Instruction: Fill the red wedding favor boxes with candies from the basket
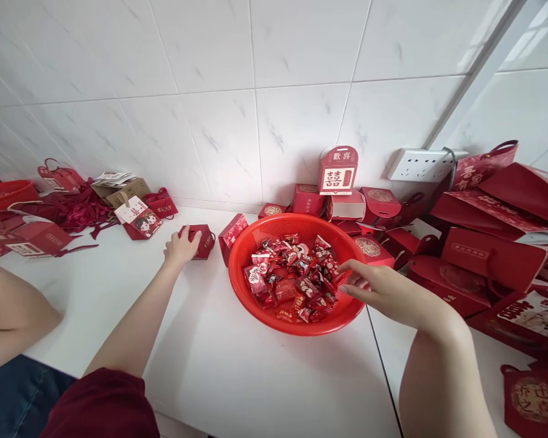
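Note:
My left hand (181, 246) holds a small dark red candy box (204, 241) standing on the white table, with its fingers wrapped over the box's left side and top. My right hand (365, 283) hovers over the right rim of a round red plastic basket (296, 328). Its thumb and fingers are apart, and nothing shows between them. Wrapped candies (296, 280) in red, pink and dark wrappers lie heaped inside the basket. A patterned red box (233, 236) leans between the basket and the box under my left hand.
Behind the basket stands an upright red box (338, 170) with a white label, among other red boxes. More boxes (466, 274) pile up on the right beside a power strip (424, 165). At left are bags, ribbons (84, 210) and another person's arm (18, 310).

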The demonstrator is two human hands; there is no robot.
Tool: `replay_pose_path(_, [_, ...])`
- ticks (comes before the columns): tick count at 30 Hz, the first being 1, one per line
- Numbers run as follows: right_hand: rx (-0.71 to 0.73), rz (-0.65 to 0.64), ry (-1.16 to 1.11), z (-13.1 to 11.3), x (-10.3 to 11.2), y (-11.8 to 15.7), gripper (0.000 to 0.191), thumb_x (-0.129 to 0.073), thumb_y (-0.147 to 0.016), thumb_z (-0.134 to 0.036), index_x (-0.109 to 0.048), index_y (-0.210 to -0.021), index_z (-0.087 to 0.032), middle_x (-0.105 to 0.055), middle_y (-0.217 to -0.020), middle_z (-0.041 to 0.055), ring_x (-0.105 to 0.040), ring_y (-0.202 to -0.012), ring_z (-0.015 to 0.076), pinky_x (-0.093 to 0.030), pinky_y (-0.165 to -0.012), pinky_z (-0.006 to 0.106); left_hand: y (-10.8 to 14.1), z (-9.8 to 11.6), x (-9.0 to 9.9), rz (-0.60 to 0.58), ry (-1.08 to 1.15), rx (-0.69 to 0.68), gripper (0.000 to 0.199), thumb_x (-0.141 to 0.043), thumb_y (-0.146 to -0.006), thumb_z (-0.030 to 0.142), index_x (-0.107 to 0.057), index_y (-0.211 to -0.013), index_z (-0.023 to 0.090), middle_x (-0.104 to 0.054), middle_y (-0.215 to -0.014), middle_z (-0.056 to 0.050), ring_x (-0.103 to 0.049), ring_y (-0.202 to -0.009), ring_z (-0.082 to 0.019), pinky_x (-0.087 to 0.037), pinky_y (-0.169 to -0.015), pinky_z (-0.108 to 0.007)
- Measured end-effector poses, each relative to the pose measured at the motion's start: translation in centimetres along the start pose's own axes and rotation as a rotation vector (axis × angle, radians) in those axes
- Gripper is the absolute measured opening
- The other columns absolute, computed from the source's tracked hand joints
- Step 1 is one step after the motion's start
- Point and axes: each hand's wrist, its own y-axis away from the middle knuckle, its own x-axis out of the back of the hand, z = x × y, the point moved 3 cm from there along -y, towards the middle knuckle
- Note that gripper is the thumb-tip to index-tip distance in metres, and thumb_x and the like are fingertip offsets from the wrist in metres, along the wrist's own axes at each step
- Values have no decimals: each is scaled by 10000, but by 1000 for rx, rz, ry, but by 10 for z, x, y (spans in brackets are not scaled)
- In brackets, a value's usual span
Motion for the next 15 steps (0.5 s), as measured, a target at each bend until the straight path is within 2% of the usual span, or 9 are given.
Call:
replay_pose_path(2, [-5,11,-11,1,3,2,317,-484,-968,-458,-566,-1186,-243,-738,-976,47,-694,-894,233,-507,-788,336,-16,4,-9,-40,10,-17,816,-283,-913,702,-357,-1553,201,-388,-1524,-255,-384,-1373,-478,-348,-1063,-637])
replay_pose_path(5, [-12,48,-6,3,8,3,308,-498,-961,-427,-581,-1192,-242,-741,-988,55,-698,-908,239,-511,-790,326,-49,17,-19,-84,21,-85,990,-465,-787,800,-324,-1566,205,-318,-1571,-246,-279,-1432,-478,-277,-1112,-642])
replay_pose_path(7, [-24,68,0,6,10,2,302,-498,-960,-418,-585,-1193,-247,-741,-999,56,-697,-912,242,-512,-787,324,-72,30,-26,-106,32,-124,1051,-558,-731,788,-316,-1568,201,-347,-1552,-245,-278,-1435,-465,-284,-1123,-606])
replay_pose_path(11, [-28,68,-29,14,7,-1,297,-481,-970,-411,-568,-1207,-254,-737,-1025,52,-689,-935,243,-512,-807,334,-109,57,-43,-104,37,-141,1014,-562,-763,702,-314,-1558,124,-416,-1459,-290,-338,-1392,-469,-323,-1105,-558])
replay_pose_path(15, [-61,84,-35,21,9,-4,290,-467,-974,-429,-563,-1202,-277,-736,-1016,34,-687,-932,243,-510,-825,349,-133,77,-57,-80,45,-152,945,-536,-794,660,-348,-1533,103,-404,-1453,-297,-335,-1393,-457,-313,-1117,-549])
